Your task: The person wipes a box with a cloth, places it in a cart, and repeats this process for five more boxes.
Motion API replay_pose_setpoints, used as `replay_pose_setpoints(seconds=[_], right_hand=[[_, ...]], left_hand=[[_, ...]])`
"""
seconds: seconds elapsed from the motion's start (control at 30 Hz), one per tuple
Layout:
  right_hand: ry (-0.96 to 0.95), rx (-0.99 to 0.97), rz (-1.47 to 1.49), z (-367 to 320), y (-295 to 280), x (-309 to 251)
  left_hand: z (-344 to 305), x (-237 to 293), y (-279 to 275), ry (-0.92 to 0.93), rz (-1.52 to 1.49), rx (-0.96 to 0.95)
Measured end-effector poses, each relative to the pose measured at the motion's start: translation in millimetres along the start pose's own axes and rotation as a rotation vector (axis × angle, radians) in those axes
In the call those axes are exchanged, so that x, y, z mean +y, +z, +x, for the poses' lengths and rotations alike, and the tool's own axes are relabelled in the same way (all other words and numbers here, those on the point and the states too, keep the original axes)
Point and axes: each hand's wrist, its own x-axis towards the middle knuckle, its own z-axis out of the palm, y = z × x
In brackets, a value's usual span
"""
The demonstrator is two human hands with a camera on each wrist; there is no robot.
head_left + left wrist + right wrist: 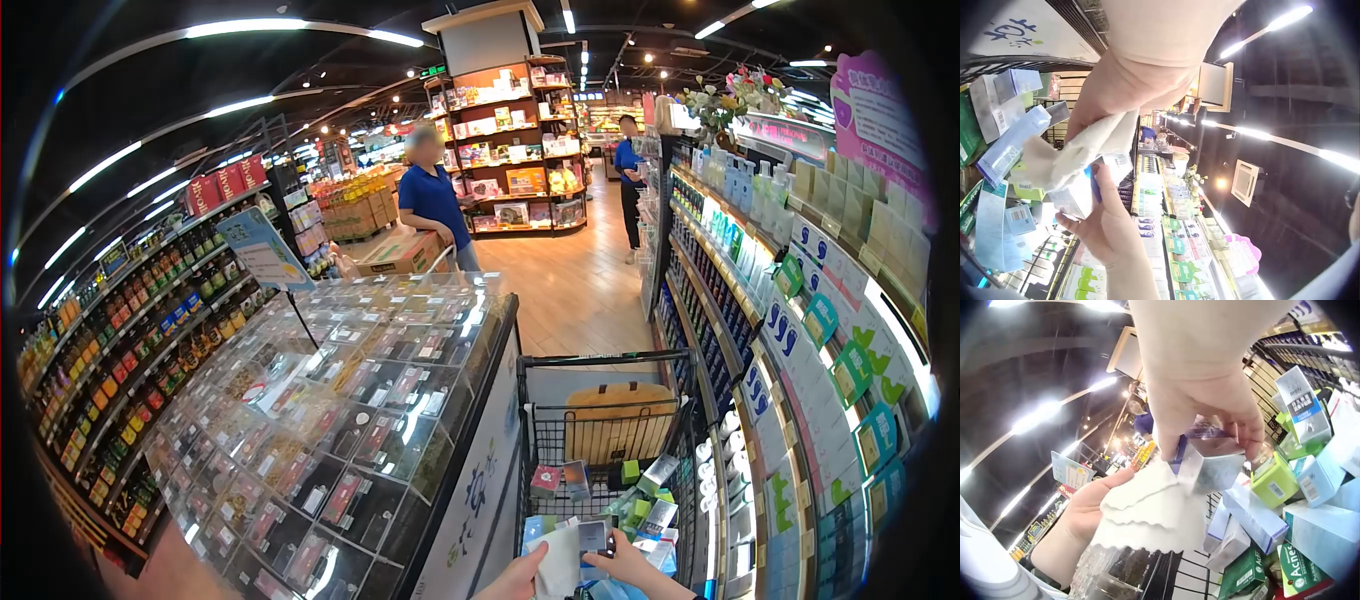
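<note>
Over the shopping cart (pixel 605 405), my left hand (pixel 518 574) holds a white cloth with wavy edges (pixel 559 562), its thumb on top. Just to the right, my right hand (pixel 632 566) grips a small silver and dark blue box (pixel 597 537) between thumb and fingers. In the right wrist view the box (pixel 1213 465) touches or overlaps the cloth (pixel 1150 509); the contact cannot be made out. The left wrist view shows the cloth (pixel 1094 147) hanging beneath my left hand (pixel 1125 87), whose fingertips are partly hidden.
Many small boxes (pixel 635 508) lie in the cart, with a wooden-looking panel (pixel 620 424) at its far end. A clear-lidded bin display (pixel 350 430) stands left, product shelves (pixel 800 350) right. One person in blue (pixel 432 205) stands beyond the bins, another (pixel 628 175) farther down the aisle.
</note>
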Motion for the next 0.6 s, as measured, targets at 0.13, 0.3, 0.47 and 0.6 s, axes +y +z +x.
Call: replay_pose_setpoints(seconds=[0.13, 0.3, 0.47, 0.6], right_hand=[[0.3, -0.074, 0.08, 16.5, 6.6, 11.5], [0.205, -0.19, 0.17, 22.3, 13.6, 21.6], [0.043, -0.136, 0.218, 15.3, 9.4, 20.8], [0.002, -0.076, 0.181, -0.4, -10.4, 24.3]], left_hand=[[-15.1, 2.2, 25.0, 0.042, 0.152, 0.158], [-9.0, -3.8, 19.7, 0.092, 0.265, 0.334], [11.9, -4.6, -17.0, 0.09, 0.277, 0.384], [17.0, -5.0, -9.7, 0.098, 0.325, 0.414]])
